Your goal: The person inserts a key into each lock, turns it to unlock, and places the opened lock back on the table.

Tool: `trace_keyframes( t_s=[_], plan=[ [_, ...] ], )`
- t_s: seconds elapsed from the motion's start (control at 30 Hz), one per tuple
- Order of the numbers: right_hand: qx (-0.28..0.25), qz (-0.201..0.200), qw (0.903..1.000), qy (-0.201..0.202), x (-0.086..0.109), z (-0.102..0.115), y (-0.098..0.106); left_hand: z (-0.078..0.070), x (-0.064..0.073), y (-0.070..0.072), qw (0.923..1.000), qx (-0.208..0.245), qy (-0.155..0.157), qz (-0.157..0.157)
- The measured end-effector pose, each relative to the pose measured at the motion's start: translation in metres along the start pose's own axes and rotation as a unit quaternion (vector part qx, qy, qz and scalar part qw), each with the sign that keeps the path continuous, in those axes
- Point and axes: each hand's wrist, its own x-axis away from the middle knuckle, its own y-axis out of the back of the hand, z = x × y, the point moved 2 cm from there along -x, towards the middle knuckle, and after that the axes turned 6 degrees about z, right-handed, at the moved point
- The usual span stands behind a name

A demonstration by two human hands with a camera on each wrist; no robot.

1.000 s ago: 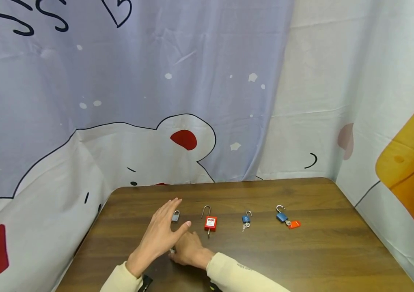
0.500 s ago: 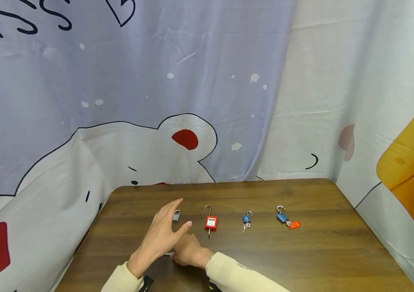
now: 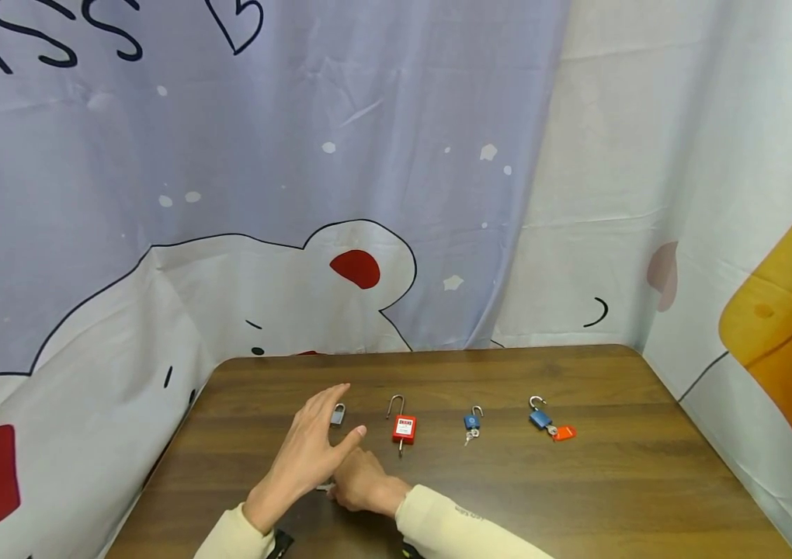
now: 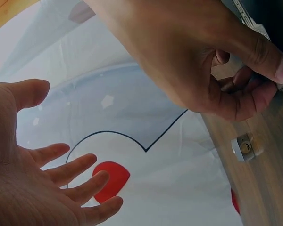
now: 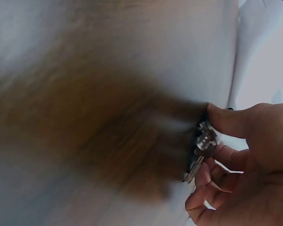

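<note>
My left hand (image 3: 305,454) is raised over the table with its fingers straight and spread from the thumb; it holds nothing. Just to its right and partly behind it, my right hand (image 3: 361,479) pinches a small silver metal piece (image 5: 205,141) between thumb and fingers. This piece has a dark edge and thin, layered metal parts; I cannot tell its kind, as the fingers cover much of it. Beyond the hands lies a grey padlock (image 3: 337,415), whose keyhole end shows in the left wrist view. A red padlock (image 3: 404,428) with an open shackle and a key lies to its right.
Further right on the wooden table (image 3: 578,489) lie a small blue padlock (image 3: 471,421) with keys and another blue padlock (image 3: 540,418) with an orange tag (image 3: 564,433). Both shackles are open. A printed curtain (image 3: 438,194) hangs behind the table's far edge.
A second ago the silver piece showed as a small bit beside the right fingers; now it appears as a thin strip reaching left behind the left hand. Both hands stay nearly in place.
</note>
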Motion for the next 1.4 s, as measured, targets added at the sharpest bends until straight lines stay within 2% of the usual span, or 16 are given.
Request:
trace_keyframes(
  t_s=[0.2, 0.53, 0.83, 1.0, 1.2, 1.4],
  plan=[
    [-0.004, -0.008, 0.9999, 0.008, 0.0, -0.002, -0.004, 0.001, 0.0, -0.001, 1.0, -0.002, -0.004, -0.002],
    [0.029, -0.001, 0.9996, 0.003, 0.001, 0.0, -0.003, 0.001, 0.001, -0.002, 0.9999, -0.006, -0.013, -0.006],
    [0.06, -0.028, 0.9971, 0.036, 0.003, -0.003, -0.002, 0.001, -0.001, -0.004, 1.0, -0.001, -0.008, 0.002],
    [0.041, -0.046, 0.9969, 0.049, 0.002, -0.007, -0.004, 0.0, -0.001, -0.004, 1.0, 0.007, -0.004, 0.005],
    [-0.007, -0.06, 0.996, 0.065, 0.002, -0.011, -0.004, -0.001, -0.001, -0.004, 0.9999, 0.009, -0.002, 0.005],
    [-0.032, -0.097, 0.9921, 0.073, 0.006, -0.014, 0.006, -0.002, -0.001, 0.0, 0.9999, 0.005, -0.004, -0.009]
  ],
)
